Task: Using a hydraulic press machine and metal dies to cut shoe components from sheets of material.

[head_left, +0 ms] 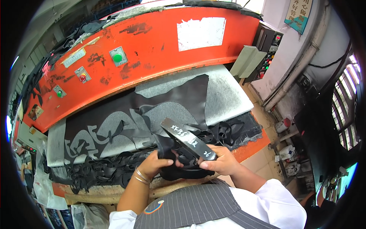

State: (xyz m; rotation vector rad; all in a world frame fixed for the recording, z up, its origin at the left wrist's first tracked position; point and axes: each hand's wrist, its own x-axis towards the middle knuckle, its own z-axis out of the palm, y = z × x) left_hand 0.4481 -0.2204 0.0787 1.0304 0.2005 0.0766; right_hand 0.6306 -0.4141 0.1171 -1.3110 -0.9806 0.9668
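My right hand point(219, 161) is closed round the near end of a cutting die point(185, 137), a long dark metal band with white handwritten marks on its side. The die slants away to the left above the work surface. To its left, my left hand point(153, 164) grips a black leather-like piece point(165, 147), its fingers partly hidden behind it. Beyond both hands lies a black leather-like sheet point(179, 96) with several curved shapes cut out of it, showing the pale cutting board point(230, 89) underneath. Black offcuts point(105, 171) are heaped along the board's near edge.
An orange press beam point(152, 40) spans the far side, carrying a green button point(117, 57) and a red button point(82, 77). A control box point(268, 53) with lit lamps stands at the right. Containers sit on a rack point(286, 152) right of the machine. A clear plastic bag point(47, 179) hangs at left.
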